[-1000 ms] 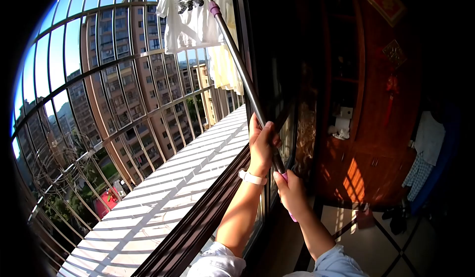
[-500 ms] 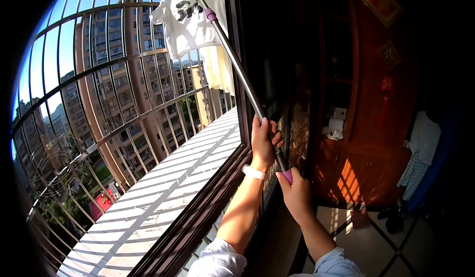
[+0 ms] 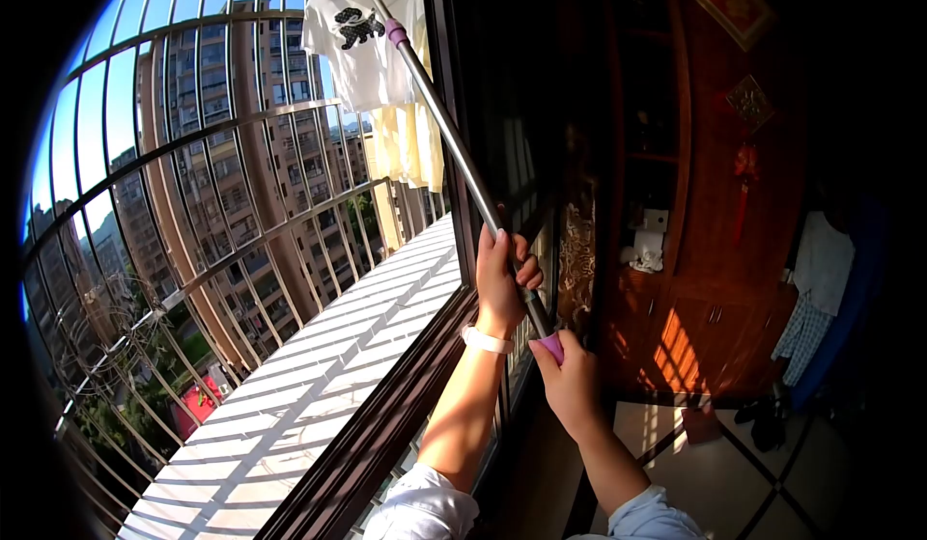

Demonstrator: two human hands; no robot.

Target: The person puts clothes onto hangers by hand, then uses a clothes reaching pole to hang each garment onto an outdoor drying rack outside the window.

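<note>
A long metal telescopic pole [image 3: 449, 135] with purple joint and grip slants from my hands up and left through the open window. My left hand [image 3: 500, 284] is closed around its lower shaft, a pale band on the wrist. Lower down, my right hand [image 3: 572, 381] wraps the purple grip at the bottom end. The pole's upper end passes in front of a white T-shirt [image 3: 333, 62] with a dark animal print, hanging near the top of the window. I cannot tell whether the tip touches its hanger. A pale yellow garment [image 3: 396, 149] hangs behind it.
Metal security bars [image 3: 198, 144] enclose the sunlit white ledge [image 3: 319, 386] outside. The dark window frame [image 3: 386, 424] runs beside my left forearm. Indoors, a reddish wooden cabinet [image 3: 705, 318] stands to the right, near clothes [image 3: 826, 265] and a tiled floor [image 3: 676, 482].
In view, the pole and both hands have shifted slightly left. The T-shirt also appears further left and hangs straighter, its print showing more fully. Both grips are unchanged.
</note>
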